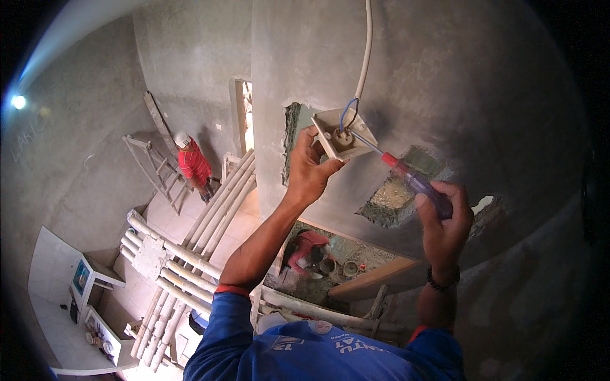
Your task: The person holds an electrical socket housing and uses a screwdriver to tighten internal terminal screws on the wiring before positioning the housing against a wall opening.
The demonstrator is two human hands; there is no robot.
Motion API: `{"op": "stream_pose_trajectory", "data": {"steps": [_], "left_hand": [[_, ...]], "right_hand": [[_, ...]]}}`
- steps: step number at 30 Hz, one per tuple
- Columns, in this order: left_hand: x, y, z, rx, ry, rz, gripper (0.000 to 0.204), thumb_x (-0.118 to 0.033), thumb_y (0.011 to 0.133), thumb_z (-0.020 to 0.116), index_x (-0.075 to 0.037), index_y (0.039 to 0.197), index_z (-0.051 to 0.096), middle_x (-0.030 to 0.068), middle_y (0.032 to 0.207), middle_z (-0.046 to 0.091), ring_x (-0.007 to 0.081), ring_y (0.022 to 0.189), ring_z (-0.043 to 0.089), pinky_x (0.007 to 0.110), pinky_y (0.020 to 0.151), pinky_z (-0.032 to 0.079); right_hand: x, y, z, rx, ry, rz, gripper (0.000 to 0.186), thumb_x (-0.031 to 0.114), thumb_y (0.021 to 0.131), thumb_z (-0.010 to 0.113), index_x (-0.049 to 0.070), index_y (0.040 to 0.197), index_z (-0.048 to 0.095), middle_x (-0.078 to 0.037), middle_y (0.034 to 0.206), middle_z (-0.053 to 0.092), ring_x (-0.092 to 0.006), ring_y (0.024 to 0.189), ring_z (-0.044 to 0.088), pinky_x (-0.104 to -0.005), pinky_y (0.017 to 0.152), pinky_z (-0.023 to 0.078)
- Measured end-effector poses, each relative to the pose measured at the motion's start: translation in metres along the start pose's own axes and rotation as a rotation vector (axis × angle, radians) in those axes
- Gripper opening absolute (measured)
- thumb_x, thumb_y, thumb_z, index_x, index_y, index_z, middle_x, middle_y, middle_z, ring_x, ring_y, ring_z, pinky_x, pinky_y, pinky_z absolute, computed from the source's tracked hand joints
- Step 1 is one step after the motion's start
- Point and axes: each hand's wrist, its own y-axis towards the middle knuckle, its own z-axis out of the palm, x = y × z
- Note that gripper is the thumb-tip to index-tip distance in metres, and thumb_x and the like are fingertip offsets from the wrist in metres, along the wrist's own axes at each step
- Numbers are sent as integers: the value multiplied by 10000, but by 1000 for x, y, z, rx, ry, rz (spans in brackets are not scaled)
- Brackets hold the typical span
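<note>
My left hand [308,166] grips a cream plastic socket housing [352,146] by its lower left side, up against the grey wall. A white cable [364,70] comes down to it, with blue and dark wires [345,111] running into a round insert inside. My right hand [445,216] is closed round the translucent purple handle of a screwdriver [416,181] with a red collar. The screwdriver’s shaft reaches up-left into the housing near the wires; its exact tip contact is too small to tell.
Rough cutouts [397,190] break the wall. Below left are bamboo scaffold poles [206,216], a wooden ladder [162,174] and a tiled counter [51,286]. A person in a red striped shirt [194,162] stands by the ladder; another person [305,247] is low down behind an opening, beside buckets [349,268].
</note>
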Motion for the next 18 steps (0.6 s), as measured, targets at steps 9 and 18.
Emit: {"op": "stream_pose_trajectory", "data": {"steps": [9,18], "left_hand": [[-7,-2,-6,-28,109,39,583,87,721,715,-3,1215,420,117,1165,553,231,1123,546,367,986,459],[-16,1,-12,1,-9,-49,529,134,758,664,-9,1199,410,123,1150,551,216,1099,571,315,931,499]], "right_hand": [[-3,26,-8,70,28,-5,235,145,847,680,-2,995,572,-70,800,602,-104,701,558,-255,599,457],[-5,39,-13,130,33,-93,212,125,854,661,-2,999,573,-74,814,603,-99,693,559,-253,601,464]]}}
